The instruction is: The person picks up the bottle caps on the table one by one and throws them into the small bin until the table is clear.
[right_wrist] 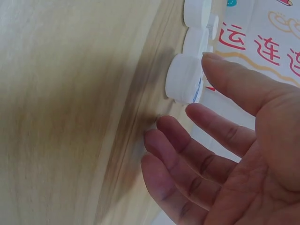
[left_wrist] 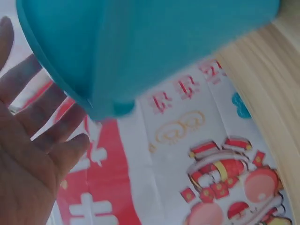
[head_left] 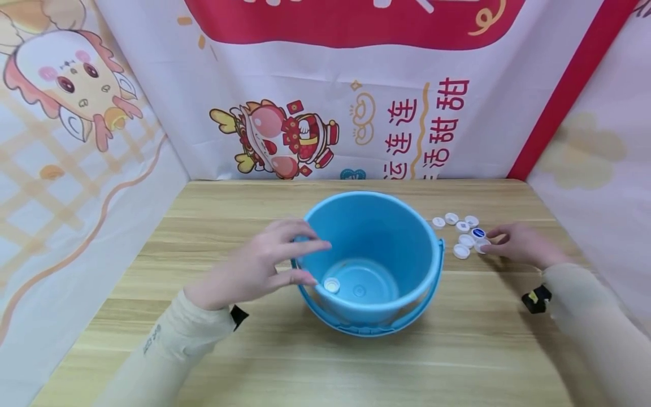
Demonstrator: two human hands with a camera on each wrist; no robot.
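Observation:
A light blue bucket (head_left: 376,232) stands upright on the table, with its handle lowered along the near side. Inside, at the bottom left, lies one white bottle cap (head_left: 331,285). My left hand (head_left: 269,260) hovers at the bucket's left rim, fingers spread and holding nothing. To the right of the bucket is a loose group of white bottle caps (head_left: 461,251), one with a blue face (head_left: 478,233). Reaching this group from the right, my right hand (head_left: 521,244) has thumb and forefinger parted around a white cap (right_wrist: 183,78) at the group's near right edge.
The wood-grain table (head_left: 244,362) ends at the back against a printed cloth (head_left: 305,68) with red and yellow drawings. More printed cloth hangs along the left side (head_left: 76,186) and the right side (head_left: 605,113).

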